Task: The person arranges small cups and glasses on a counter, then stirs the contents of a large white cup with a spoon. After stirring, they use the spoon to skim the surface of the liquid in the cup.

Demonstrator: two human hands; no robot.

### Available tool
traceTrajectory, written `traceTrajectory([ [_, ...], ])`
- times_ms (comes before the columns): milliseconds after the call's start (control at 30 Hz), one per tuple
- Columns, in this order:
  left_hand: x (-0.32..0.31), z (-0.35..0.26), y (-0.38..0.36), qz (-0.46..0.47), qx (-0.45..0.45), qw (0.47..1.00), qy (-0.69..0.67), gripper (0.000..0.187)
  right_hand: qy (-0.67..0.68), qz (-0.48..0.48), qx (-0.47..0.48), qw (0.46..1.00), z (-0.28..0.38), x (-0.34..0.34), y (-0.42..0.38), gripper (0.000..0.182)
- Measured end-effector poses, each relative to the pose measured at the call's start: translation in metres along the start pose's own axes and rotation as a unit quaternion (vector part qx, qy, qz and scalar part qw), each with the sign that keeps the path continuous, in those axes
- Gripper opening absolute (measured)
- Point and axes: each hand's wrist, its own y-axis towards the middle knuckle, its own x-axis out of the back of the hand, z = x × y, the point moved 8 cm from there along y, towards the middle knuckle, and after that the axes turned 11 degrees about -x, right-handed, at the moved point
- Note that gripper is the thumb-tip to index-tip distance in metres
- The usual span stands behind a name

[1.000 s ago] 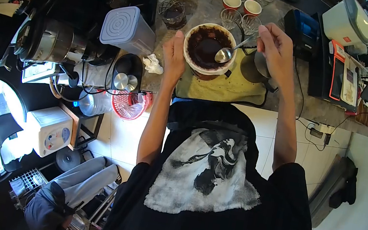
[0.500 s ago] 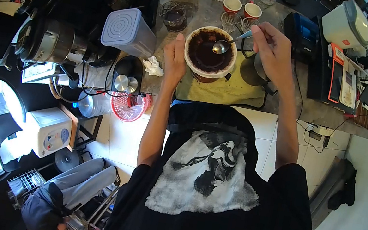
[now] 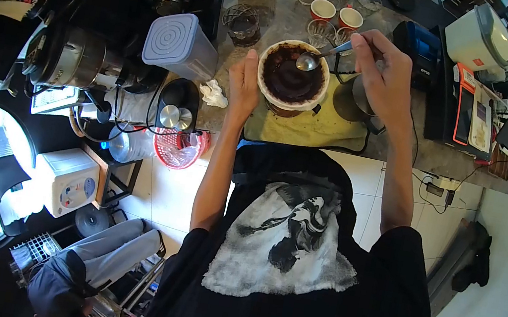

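Observation:
My right hand (image 3: 385, 80) pinches the handle of a metal spoon (image 3: 308, 61), whose bowl hangs over the far part of a coffee dripper. The white-rimmed coffee dripper (image 3: 264, 86) holds a paper filter with dark, wet coffee grounds (image 3: 290, 82). Close against the dripper's left side is my left hand (image 3: 244, 86), fingers curled; what they hold, if anything, is hidden. Beneath the dripper lies a yellow-green cloth (image 3: 332, 134). A metal pitcher (image 3: 348, 98) stands to the right, partly behind my right hand and forearm.
Beyond the dripper are two red cups (image 3: 323, 10) and several clear glasses. To the left stand a glass of dark liquid (image 3: 244, 28), a lidded plastic container (image 3: 182, 46), a crumpled tissue (image 3: 213, 93) and a small scale (image 3: 177, 102). Another person (image 3: 62, 281) is at lower left.
The spoon stays over the dripper, its bowl shifted only slightly. The dark surface in the filter looks a little less glossy. The whole view has shifted slightly; my left hand keeps its place.

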Motion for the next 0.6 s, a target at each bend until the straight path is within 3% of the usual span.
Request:
traceTrajectory([
  [600, 0.000, 0.000, -0.003, 0.013, 0.027, 1.000, 0.006, 0.048, 0.055, -0.010, -0.054, 0.997, -0.033, -0.007, -0.004, 0.029],
])
